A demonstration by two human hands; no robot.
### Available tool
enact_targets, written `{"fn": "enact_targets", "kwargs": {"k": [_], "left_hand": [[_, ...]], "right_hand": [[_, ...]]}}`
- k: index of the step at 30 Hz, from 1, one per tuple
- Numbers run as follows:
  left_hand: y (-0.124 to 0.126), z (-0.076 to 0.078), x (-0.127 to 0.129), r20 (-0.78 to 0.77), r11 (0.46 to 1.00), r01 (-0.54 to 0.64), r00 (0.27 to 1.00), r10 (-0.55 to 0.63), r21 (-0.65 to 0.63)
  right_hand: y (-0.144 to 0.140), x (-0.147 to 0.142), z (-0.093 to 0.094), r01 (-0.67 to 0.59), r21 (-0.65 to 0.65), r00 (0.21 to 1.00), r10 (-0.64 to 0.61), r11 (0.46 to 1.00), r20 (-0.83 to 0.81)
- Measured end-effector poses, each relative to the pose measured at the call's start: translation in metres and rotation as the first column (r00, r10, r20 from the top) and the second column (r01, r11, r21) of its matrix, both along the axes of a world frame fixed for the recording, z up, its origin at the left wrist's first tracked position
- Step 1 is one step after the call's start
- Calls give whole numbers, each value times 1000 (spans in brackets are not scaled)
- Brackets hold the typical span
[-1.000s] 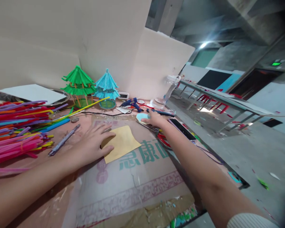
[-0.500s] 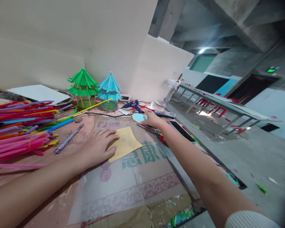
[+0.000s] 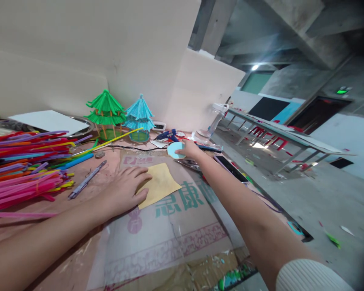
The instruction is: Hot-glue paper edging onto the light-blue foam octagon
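Observation:
My left hand (image 3: 123,186) lies flat, fingers spread, with its fingertips on the left side of a square of yellow paper (image 3: 160,184). The paper rests on a clear plastic sheet (image 3: 170,238) printed with green characters and pink patterns. Reaching far forward, my right hand (image 3: 189,149) pinches the right edge of a light blue, roughly round disc (image 3: 173,150). Just behind the disc lies a blue glue gun (image 3: 168,134).
Bundled colourful pipe cleaners (image 3: 27,165) and a pen (image 3: 87,179) lie at left. Green (image 3: 106,113) and blue (image 3: 140,115) pipe-cleaner pavilions stand at the back. A phone (image 3: 230,167) and clear plastic jug (image 3: 216,117) are near the right table edge.
My right hand has shifted slightly left and up, and more of the light blue disc shows now. The left hand stays on the yellow paper.

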State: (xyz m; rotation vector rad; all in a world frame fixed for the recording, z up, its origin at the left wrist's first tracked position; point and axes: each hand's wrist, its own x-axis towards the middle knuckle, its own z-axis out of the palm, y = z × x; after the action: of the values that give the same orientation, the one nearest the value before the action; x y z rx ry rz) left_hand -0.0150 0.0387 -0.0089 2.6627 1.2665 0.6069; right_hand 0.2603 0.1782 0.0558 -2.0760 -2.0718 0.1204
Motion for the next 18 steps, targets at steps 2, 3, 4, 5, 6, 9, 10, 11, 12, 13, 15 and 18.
{"fn": "enact_targets", "kwargs": {"k": [2, 3, 4, 5, 6, 9, 10, 11, 12, 13, 15, 18], "left_hand": [[0, 0, 0, 1, 1000, 1, 1000, -1, 4], [-1, 1, 1, 4, 1000, 0, 1000, 0, 9], [-2, 2, 2, 8, 1000, 2, 1000, -2, 16], [-3, 3, 2, 8, 1000, 7, 1000, -7, 26], [-4, 4, 3, 5, 999, 13, 1000, -13, 35], [-6, 7, 5, -3, 999, 29, 1000, -28, 38], [-7, 8, 5, 0, 999, 28, 1000, -28, 26], [-7, 8, 5, 6, 1000, 24, 1000, -24, 15], [-7, 8, 4, 11, 1000, 22, 1000, -22, 6], [-7, 7, 4, 15, 1000, 24, 1000, -24, 3], [-6, 6, 2, 16, 999, 40, 999, -41, 9], [-6, 4, 2, 4, 997, 68, 998, -68, 24]], "right_hand": [[-4, 1, 3, 3, 48, 990, 4, 999, -142], [-7, 1, 3, 0, 54, 974, 13, 999, -226], [-11, 2, 2, -6, 53, 952, 22, 999, -306], [-16, 3, 1, -11, 46, 923, 28, 999, -384], [-22, 3, 0, -13, 37, 886, 28, 999, -462], [-46, 3, -3, 3, 30, 725, 19, 1000, -689], [-56, 1, -2, 8, 30, 654, 18, 1000, -757], [-66, -1, -2, 8, 27, 577, 18, 1000, -816], [-78, -3, -1, 0, 20, 500, 17, 1000, -866], [-89, -6, -1, -14, 7, 427, 12, 1000, -904], [-110, -13, -1, -52, -24, 307, -6, 998, -952], [-132, -21, -6, -123, -52, 163, -32, 991, -986]]}}
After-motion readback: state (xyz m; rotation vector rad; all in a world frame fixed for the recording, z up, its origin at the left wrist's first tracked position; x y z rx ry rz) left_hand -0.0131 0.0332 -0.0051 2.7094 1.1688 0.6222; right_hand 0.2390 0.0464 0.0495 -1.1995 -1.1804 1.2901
